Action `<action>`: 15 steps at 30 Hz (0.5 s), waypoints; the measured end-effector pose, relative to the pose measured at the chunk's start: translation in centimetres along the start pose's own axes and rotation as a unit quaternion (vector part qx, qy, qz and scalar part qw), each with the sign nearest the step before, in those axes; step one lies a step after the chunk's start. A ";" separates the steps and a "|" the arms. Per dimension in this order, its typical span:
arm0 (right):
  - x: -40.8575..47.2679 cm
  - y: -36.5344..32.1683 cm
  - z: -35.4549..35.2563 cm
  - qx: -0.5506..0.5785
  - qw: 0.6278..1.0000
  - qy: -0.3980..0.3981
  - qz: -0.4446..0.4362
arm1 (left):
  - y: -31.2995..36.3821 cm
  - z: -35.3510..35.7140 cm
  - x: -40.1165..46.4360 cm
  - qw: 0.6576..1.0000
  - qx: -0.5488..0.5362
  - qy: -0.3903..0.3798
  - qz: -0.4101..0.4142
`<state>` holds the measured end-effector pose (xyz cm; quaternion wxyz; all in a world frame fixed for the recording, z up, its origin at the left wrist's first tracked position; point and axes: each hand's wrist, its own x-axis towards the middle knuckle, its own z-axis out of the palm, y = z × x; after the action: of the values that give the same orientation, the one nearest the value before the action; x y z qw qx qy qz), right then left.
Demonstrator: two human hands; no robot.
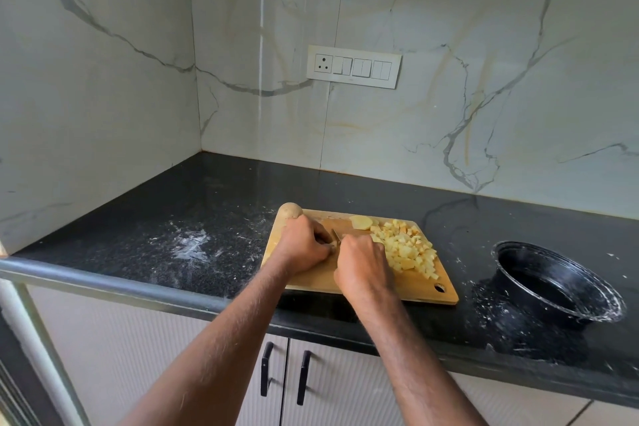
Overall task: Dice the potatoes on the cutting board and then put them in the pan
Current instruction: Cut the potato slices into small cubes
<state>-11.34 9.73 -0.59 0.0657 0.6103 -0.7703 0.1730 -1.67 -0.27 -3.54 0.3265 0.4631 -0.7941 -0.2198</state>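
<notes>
Head view looks down on a black counter (193, 218) with a wooden board (415, 282) near its front edge. Both hands work close together over the board's left half. The left hand (304, 247) is curled down on something at the board, its fingers bent; what it pins is hidden under the fingers. The right hand (363, 264) is closed in a fist around a knife (336, 235), of which only a short stretch of blade shows between the two hands. A heap of diced potato (406, 247) lies on the board's right half, just beside the right hand. A cut potato piece (360, 222) rests at the board's far edge, and a whole potato (291, 210) sits at the far left corner, just behind the left hand. The black pan (556, 282) stands on the counter to the right, apart from the board, with no potato visible inside. White smears mark the counter. A switch panel (353, 66) is on the marble wall.
</notes>
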 end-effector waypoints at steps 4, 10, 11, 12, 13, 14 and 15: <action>-0.6 1.8 -0.3 0.005 1.000 0.003 -0.001 | 0.3 0.2 0.0 1.000 0.005 0.012 -0.006; -0.7 3.2 0.5 0.021 0.998 0.053 0.035 | 0.1 0.2 -0.1 0.998 -0.041 0.026 -0.036; -0.6 3.2 0.6 0.029 0.997 0.061 0.030 | 0.0 0.1 -0.1 0.997 -0.058 0.040 -0.037; -0.6 3.1 0.7 0.036 0.997 0.066 0.021 | 0.1 -0.1 -0.2 0.995 -0.077 0.056 -0.039; -0.6 2.9 0.9 0.042 0.997 0.070 0.009 | 0.0 -0.2 -0.2 0.992 -0.091 0.072 -0.045; -0.7 2.7 1.1 0.046 0.997 0.068 -0.003 | 0.0 -0.3 -0.3 0.990 -0.101 0.084 -0.052; -0.7 2.4 1.3 0.048 0.997 0.064 -0.015 | -0.1 -0.3 -0.2 0.989 -0.103 0.090 -0.056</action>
<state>-13.38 10.41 -2.50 0.0881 0.6120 -0.7460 0.2475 -1.27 -0.16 -3.48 0.4300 0.4888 -0.7074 -0.2752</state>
